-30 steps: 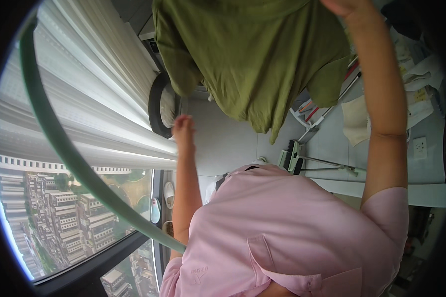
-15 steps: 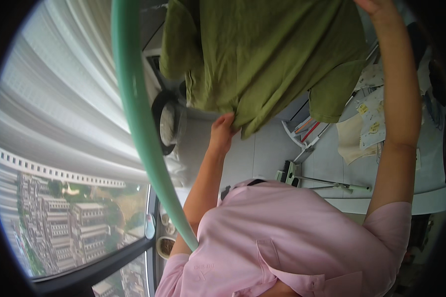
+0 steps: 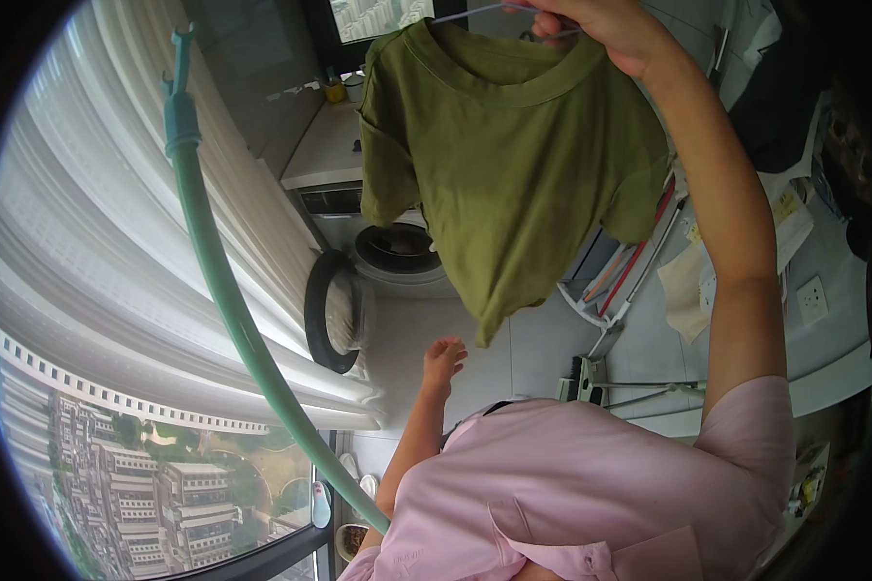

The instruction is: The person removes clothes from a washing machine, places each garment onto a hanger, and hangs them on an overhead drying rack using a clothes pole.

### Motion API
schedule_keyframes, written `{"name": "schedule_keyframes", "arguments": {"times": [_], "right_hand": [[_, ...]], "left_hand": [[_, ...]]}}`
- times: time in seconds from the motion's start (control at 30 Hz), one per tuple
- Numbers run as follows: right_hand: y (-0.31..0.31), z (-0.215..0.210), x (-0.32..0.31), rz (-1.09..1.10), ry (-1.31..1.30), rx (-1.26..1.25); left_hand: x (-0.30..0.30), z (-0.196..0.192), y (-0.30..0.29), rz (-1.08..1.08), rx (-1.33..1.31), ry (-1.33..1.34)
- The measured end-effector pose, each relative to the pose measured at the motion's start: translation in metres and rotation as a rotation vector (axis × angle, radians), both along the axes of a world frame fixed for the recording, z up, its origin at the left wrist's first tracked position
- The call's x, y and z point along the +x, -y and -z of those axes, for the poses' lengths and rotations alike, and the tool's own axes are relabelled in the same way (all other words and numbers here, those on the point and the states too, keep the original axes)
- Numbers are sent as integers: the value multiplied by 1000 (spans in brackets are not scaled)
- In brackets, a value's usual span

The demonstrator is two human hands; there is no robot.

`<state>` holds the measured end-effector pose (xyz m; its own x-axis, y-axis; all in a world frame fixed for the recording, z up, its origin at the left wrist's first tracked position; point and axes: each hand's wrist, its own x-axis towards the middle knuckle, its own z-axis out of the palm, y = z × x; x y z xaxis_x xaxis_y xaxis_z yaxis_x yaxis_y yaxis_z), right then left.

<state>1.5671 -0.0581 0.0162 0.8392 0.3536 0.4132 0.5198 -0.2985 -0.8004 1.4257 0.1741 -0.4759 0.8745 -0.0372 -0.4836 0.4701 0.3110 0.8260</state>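
An olive-green T-shirt (image 3: 523,155) hangs in front of me on a thin, pale purple hanger (image 3: 475,13). At the top of the view my right hand (image 3: 606,29) is closed around the hanger, its arm raised high. My left hand (image 3: 444,364) is low, just below and left of the shirt's pointed hem, with its fingers apart and nothing in them. A long green pole (image 3: 225,281) with a forked tip slants up on the left. Its lower end reaches my left upper arm and the pink shirt I wear; how it is held there is hidden.
A front-loading washing machine (image 3: 397,247) stands beyond with its round door (image 3: 331,310) swung out. White curtains (image 3: 116,194) and a window line the left. To the right are a folded rack (image 3: 639,261), a green-headed mop (image 3: 581,380), hanging clothes (image 3: 683,295) and a wall socket (image 3: 812,298).
My left hand has let go of the shirt's hem and dropped lower. The shirt now shows its neckline and hanger. The pole's forked tip has come into view.
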Motion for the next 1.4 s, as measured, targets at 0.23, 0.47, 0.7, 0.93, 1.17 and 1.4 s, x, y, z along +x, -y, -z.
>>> {"name": "schedule_keyframes", "arguments": {"times": [0.23, 0.47, 0.7, 0.93, 1.17, 1.4], "right_hand": [[-2, 3, -22, -57, 84, -79], [25, 57, -34, -154, -59, -105], [76, 110, -40, -150, -119, -205], [76, 139, -46, -202, -91, -95], [25, 132, -46, -310, -200, -351], [69, 156, -35, -312, -47, -108]], "left_hand": [[66, -116, -44, -433, 228, 701], [68, -235, -9, -667, 989, 1119], [53, -250, -38, -254, 510, 993], [61, -240, -57, -241, 518, 899], [53, -285, 0, -107, 1037, 1469], [32, -290, 5, 105, 961, 1149]]}}
